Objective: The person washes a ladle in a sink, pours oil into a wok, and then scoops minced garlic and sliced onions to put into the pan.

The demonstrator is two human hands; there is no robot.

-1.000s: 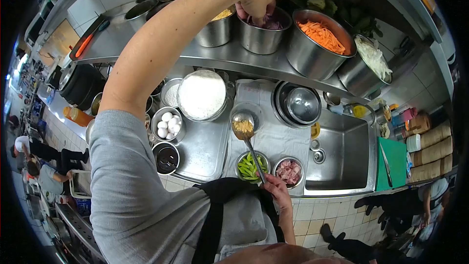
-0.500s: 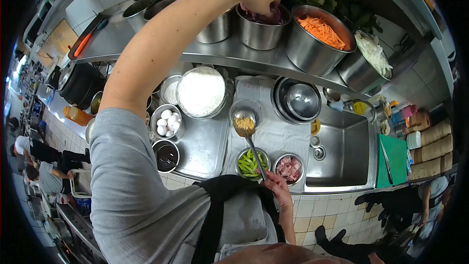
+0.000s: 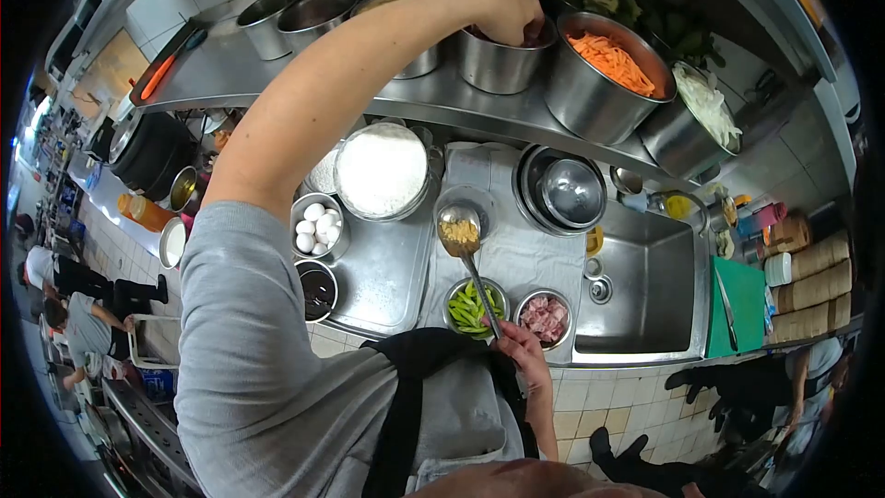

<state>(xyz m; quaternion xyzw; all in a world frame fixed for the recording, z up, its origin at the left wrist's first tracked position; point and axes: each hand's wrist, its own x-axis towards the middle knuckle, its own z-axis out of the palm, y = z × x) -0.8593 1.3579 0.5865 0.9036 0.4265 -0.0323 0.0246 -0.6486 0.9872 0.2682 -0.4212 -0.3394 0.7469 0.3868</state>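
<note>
My left hand [image 3: 509, 14] reaches into a steel pot [image 3: 505, 69] on the raised shelf. Its fingers are bent down below the rim and mostly hidden, so their grip cannot be made out. Close to my body, my right hand [image 3: 521, 349] is closed round the handle of a metal ladle [image 3: 473, 278]. Chopped yellowish bits [image 3: 459, 231] lie in the ladle's bowl, which is over a clear round container [image 3: 486, 205]. Just beside the handle are a bowl of cut green vegetable pieces [image 3: 468, 310] and a bowl of raw meat pieces [image 3: 544, 317].
Pots of shredded carrot [image 3: 610, 63] and pale shreds [image 3: 706, 101] stand right on the shelf. Below are eggs [image 3: 318, 226], a large container of white stuff [image 3: 381, 169], nested steel bowls [image 3: 572, 192] and a sink [image 3: 636, 277]. A knife [image 3: 727, 309] lies on a green board [image 3: 745, 314].
My left hand has moved down and slightly right, deeper into the pot; dark purple contents showed under it before. My right hand and the ladle have stayed almost still.
</note>
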